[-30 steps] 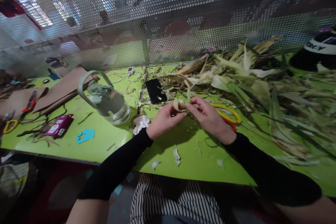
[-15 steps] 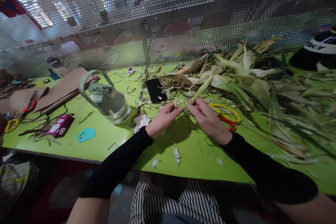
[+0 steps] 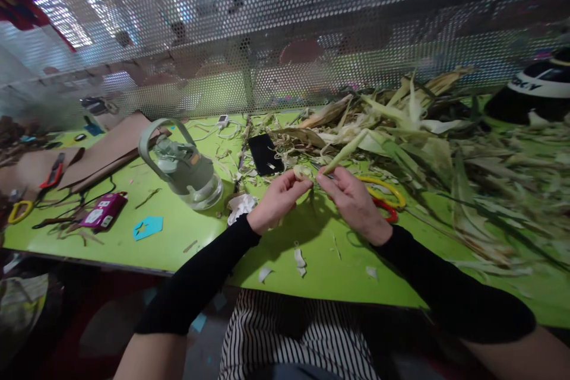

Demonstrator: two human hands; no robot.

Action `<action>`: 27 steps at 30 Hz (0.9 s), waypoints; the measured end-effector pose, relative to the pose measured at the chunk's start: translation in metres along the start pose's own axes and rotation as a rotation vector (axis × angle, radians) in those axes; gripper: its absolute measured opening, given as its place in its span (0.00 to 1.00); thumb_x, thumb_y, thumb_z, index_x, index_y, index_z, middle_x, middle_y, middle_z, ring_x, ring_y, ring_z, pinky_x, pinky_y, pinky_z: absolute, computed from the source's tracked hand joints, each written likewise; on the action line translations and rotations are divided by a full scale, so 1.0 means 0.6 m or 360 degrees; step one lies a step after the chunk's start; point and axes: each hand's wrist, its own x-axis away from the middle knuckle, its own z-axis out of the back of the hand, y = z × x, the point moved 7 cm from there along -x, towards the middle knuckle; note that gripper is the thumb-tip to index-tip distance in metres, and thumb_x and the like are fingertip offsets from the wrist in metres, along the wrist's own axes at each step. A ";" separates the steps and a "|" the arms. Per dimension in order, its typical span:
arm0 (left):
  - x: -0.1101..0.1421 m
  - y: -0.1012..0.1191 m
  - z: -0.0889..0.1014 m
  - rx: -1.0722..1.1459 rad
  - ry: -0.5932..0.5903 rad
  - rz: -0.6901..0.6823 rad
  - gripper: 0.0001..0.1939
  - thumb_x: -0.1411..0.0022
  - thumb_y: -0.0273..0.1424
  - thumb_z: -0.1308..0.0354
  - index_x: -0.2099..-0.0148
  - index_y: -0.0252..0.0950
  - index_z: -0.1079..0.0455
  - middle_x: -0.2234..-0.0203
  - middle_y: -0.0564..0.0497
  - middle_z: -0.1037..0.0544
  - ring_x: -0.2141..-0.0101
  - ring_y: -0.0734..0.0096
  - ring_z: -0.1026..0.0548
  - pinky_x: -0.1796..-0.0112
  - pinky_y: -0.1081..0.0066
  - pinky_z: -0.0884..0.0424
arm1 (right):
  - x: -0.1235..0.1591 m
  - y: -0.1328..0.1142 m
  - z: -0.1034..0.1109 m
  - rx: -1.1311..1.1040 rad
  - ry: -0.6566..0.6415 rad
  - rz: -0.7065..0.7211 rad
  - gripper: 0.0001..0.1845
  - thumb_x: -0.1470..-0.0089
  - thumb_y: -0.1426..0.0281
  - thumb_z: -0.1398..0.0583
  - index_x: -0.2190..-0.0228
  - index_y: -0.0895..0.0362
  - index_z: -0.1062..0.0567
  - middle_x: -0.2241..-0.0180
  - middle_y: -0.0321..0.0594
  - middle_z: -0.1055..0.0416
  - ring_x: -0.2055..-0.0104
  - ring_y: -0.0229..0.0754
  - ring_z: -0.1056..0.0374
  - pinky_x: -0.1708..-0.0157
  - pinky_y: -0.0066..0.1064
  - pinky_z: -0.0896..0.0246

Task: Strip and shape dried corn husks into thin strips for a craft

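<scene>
Over the green table (image 3: 249, 267) my two hands are close together, a small gap between their fingertips. My left hand (image 3: 281, 196) pinches a small pale curl of corn husk (image 3: 303, 173) between thumb and fingers. In my right hand (image 3: 351, 202) is a long narrow strip of green corn husk (image 3: 350, 149), its free end pointing up and away to the right. Whether the two pieces are joined I cannot tell. Scissors with yellow and red handles (image 3: 387, 190) lie just beyond my right hand, partly hidden by it.
A heap of corn husks (image 3: 414, 130) covers the right side, with a black cap (image 3: 525, 95) behind. A black phone (image 3: 266, 154), crumpled tissue (image 3: 241, 206) and water bottle (image 3: 189, 175) stand or lie left of my hands. A perforated metal screen (image 3: 249, 29) rises along the back.
My hands have drawn slightly apart. The husk strip in my right hand, earlier short and curled upward, now stretches out long to the upper right. The view has shifted slightly.
</scene>
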 end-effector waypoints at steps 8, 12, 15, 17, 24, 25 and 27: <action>-0.009 -0.016 0.000 -0.0134 -0.0112 0.0084 0.19 0.42 0.38 0.34 0.54 0.33 0.32 0.76 0.58 0.30 0.79 0.84 0.39 0.74 0.76 0.43 | -0.011 0.004 0.005 0.0041 -0.0033 0.0026 0.16 0.40 0.53 0.39 0.63 0.52 0.32 0.79 0.29 0.39 0.78 0.36 0.42 0.78 0.29 0.49; -0.010 -0.025 0.002 -0.0255 -0.0066 0.0101 0.11 0.40 0.30 0.38 0.56 0.33 0.32 0.75 0.59 0.30 0.79 0.84 0.38 0.72 0.75 0.41 | -0.011 0.009 0.007 0.0073 -0.0019 0.0005 0.17 0.41 0.52 0.39 0.64 0.53 0.32 0.78 0.30 0.36 0.77 0.37 0.38 0.78 0.29 0.45; -0.006 -0.017 0.006 -0.0388 -0.0001 0.0069 0.08 0.40 0.26 0.42 0.56 0.33 0.32 0.74 0.58 0.29 0.78 0.83 0.39 0.72 0.75 0.41 | -0.011 0.011 0.007 0.0144 -0.0021 0.0022 0.17 0.40 0.52 0.40 0.64 0.53 0.32 0.78 0.32 0.34 0.77 0.37 0.36 0.78 0.29 0.43; -0.002 -0.011 0.003 -0.0390 -0.0020 0.0056 0.09 0.40 0.27 0.41 0.56 0.33 0.31 0.73 0.56 0.28 0.77 0.82 0.39 0.71 0.75 0.42 | -0.010 0.011 0.005 0.0177 -0.0026 0.0039 0.18 0.40 0.51 0.40 0.64 0.53 0.32 0.78 0.32 0.33 0.77 0.37 0.36 0.78 0.29 0.43; -0.001 0.001 0.000 -0.0429 0.0020 -0.0126 0.11 0.40 0.35 0.37 0.61 0.33 0.29 0.72 0.54 0.28 0.74 0.80 0.38 0.71 0.74 0.42 | -0.005 0.004 -0.002 0.0191 -0.0041 0.0017 0.17 0.40 0.52 0.40 0.65 0.53 0.30 0.79 0.32 0.34 0.79 0.36 0.39 0.80 0.29 0.45; -0.001 -0.001 -0.001 -0.0446 0.0030 -0.0129 0.10 0.40 0.35 0.37 0.62 0.33 0.30 0.74 0.55 0.29 0.75 0.80 0.40 0.71 0.74 0.44 | -0.004 0.004 -0.001 0.0188 -0.0024 0.0007 0.17 0.40 0.52 0.40 0.65 0.53 0.30 0.78 0.32 0.33 0.79 0.37 0.38 0.80 0.29 0.44; 0.000 -0.006 -0.001 -0.0455 0.0040 -0.0117 0.09 0.40 0.34 0.38 0.64 0.33 0.30 0.77 0.57 0.33 0.76 0.81 0.43 0.72 0.74 0.46 | -0.004 0.007 0.002 0.0157 0.0029 -0.0022 0.17 0.41 0.52 0.40 0.64 0.53 0.30 0.77 0.33 0.34 0.78 0.37 0.37 0.80 0.29 0.43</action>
